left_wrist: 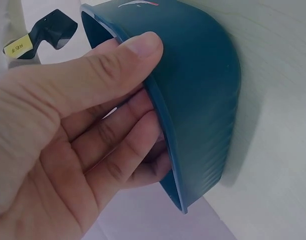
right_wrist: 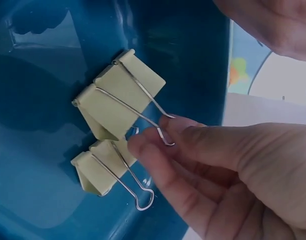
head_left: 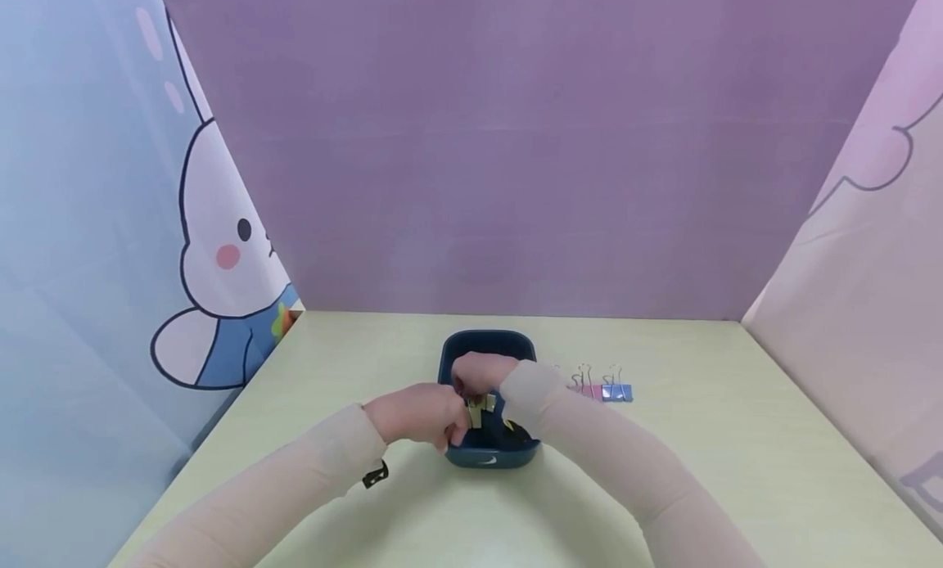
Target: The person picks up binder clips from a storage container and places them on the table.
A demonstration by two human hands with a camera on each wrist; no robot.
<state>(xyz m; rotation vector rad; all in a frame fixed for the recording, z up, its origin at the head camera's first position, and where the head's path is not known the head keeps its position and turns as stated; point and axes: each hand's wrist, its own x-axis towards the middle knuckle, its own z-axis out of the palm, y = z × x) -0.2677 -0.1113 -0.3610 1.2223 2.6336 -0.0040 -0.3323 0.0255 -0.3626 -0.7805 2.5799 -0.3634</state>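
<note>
A dark blue plastic bin (head_left: 488,460) stands on the table in front of me. My left hand (head_left: 423,414) grips its left rim; in the left wrist view the thumb presses the outside of the wall (left_wrist: 197,80) and the other fingers reach inside. Over the bin, my right hand (head_left: 482,373) pinches the wire handles of a yellow binder clip (right_wrist: 125,90) between thumb and fingertips. A second yellow binder clip (right_wrist: 95,172) lies right beside it in the bin, partly behind the first clip and the fingers.
To the right of the bin, a pink binder clip (head_left: 592,392) and a blue binder clip (head_left: 617,393) sit side by side on the table (head_left: 685,437), wire handles up. My right forearm partly hides that row. A purple curtain (head_left: 516,159) hangs behind the table.
</note>
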